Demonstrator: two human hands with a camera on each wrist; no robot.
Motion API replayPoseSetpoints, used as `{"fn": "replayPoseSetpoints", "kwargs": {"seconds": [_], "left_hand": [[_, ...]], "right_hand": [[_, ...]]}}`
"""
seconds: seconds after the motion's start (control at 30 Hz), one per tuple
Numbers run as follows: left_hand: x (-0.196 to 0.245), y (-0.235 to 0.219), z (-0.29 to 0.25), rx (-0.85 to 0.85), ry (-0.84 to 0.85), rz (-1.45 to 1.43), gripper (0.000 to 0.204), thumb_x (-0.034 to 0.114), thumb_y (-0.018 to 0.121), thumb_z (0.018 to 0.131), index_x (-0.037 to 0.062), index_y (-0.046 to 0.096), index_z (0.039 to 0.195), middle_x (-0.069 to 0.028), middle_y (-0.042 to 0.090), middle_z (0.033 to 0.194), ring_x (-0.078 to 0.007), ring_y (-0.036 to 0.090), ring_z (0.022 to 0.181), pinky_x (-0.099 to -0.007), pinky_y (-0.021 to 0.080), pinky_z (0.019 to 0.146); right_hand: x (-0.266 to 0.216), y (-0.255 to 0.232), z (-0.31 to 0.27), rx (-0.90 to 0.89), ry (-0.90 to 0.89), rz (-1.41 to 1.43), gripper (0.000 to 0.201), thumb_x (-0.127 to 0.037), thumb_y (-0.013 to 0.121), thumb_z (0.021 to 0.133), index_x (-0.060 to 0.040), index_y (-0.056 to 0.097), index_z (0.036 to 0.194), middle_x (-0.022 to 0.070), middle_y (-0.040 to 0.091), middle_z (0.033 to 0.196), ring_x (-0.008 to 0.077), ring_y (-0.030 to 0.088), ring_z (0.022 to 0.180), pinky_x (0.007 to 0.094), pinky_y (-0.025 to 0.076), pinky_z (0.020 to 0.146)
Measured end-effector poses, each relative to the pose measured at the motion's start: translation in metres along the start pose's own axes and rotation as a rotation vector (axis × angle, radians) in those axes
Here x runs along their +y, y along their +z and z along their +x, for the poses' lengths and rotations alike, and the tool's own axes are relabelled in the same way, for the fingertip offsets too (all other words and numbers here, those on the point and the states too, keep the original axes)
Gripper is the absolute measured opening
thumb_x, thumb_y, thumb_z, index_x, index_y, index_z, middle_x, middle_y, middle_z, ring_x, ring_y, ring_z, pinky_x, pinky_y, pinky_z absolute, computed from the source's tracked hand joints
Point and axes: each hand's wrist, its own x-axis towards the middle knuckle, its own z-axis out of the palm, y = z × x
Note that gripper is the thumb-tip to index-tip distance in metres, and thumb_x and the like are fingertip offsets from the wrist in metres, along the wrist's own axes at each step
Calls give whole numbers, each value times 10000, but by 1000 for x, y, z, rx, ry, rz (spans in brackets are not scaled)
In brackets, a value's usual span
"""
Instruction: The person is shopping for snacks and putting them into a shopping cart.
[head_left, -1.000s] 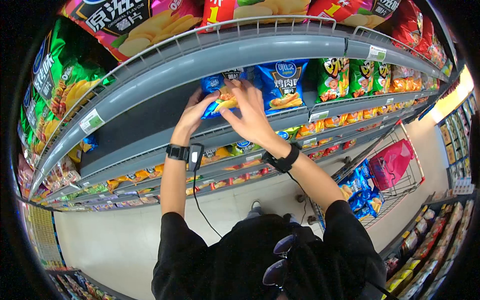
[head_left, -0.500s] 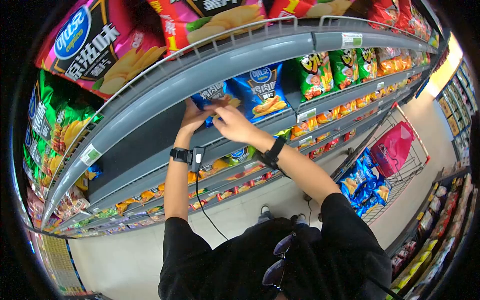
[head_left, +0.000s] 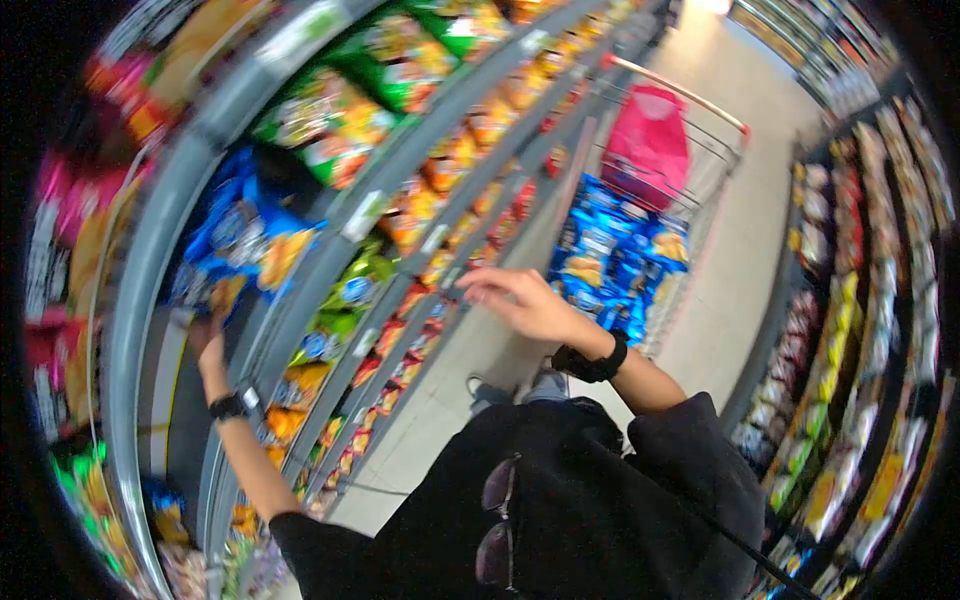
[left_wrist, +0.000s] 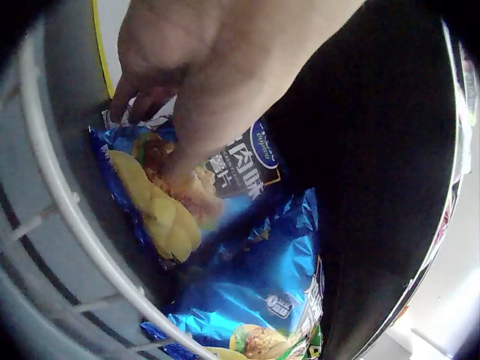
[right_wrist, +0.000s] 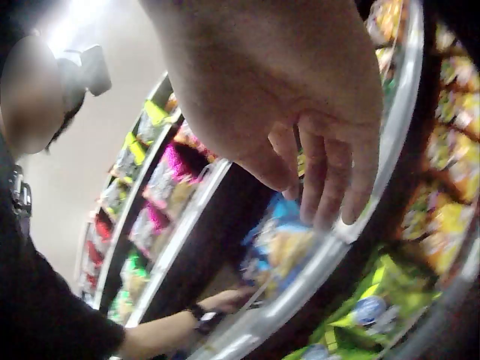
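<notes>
My left hand [head_left: 208, 345] reaches into the shelf at the left of the head view. The left wrist view shows its thumb across the front of a blue bag of potato chips [left_wrist: 165, 217], with the other fingers at the bag's edge, gripping it. Close beside it, a second blue chip bag [left_wrist: 255, 281] leans by the wire guard. In the head view, a blue chip bag [head_left: 245, 240] sits just beyond the left hand, blurred. My right hand [head_left: 525, 302] hangs in the air away from the shelf, fingers loosely bent and holding nothing.
A shopping cart [head_left: 690, 95] stands ahead, carrying several blue chip bags [head_left: 600, 265] and a pink bag [head_left: 645, 140]. Green snack bags [head_left: 335, 120] fill the shelf beyond the blue ones. A wire guard [left_wrist: 56, 176] runs along the shelf edge. Another stocked shelf [head_left: 850, 300] lines the right.
The head view has turned right, bringing the cart nearer the middle. My right hand has left the chip bag and moved out from the shelf, while my left hand stays in the shelf.
</notes>
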Motion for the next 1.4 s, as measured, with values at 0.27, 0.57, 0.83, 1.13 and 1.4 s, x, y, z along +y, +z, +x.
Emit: {"fn": "replayPoseSetpoints", "kwargs": {"seconds": [0.27, 0.57, 0.83, 1.13, 1.4], "left_hand": [[93, -43, -88, 223, -135, 80, 537, 203, 685, 899, -164, 497, 1243, -311, 602, 1150, -331, 542, 1125, -411, 414, 1031], [328, -12, -247, 210, 95, 48, 530, 22, 530, 958, 19, 365, 1462, -226, 548, 1308, -298, 571, 1174, -392, 453, 995], [410, 65, -276, -368, 218, -85, 361, -3, 547, 940, -26, 521, 1299, -196, 668, 1093, -295, 660, 987, -398, 514, 855], [534, 135, -265, -581, 504, -460, 363, -11, 620, 894, 9, 599, 1256, -163, 624, 1187, -250, 642, 1040, -329, 520, 852], [575, 69, -267, -488, 726, -666, 845, 127, 812, 755, 65, 386, 1482, -227, 171, 1596, -354, 267, 1459, -459, 316, 1146]], "right_hand": [[228, -180, -146, 655, 821, -751, 396, -186, 622, 796, -63, 616, 1173, 246, 666, 984, 424, 639, 945, 520, 513, 831], [378, -290, -169, 734, 1298, -983, 923, -571, 792, 642, -171, 454, 1402, 338, 556, 1160, 476, 536, 1131, 558, 437, 952], [391, -296, -170, 546, 1270, -998, 1006, -439, 790, 632, -197, 341, 1500, 128, 714, 840, 342, 699, 805, 452, 547, 717], [121, -247, -135, 641, 601, 893, 784, -80, 681, 803, -103, 326, 1501, 117, 472, 1409, 246, 526, 1213, 378, 439, 1030], [15, -139, -82, 54, 325, 1641, 640, -436, 477, 964, -45, 380, 1462, 178, 481, 1448, 333, 518, 1279, 509, 388, 1105]]}}
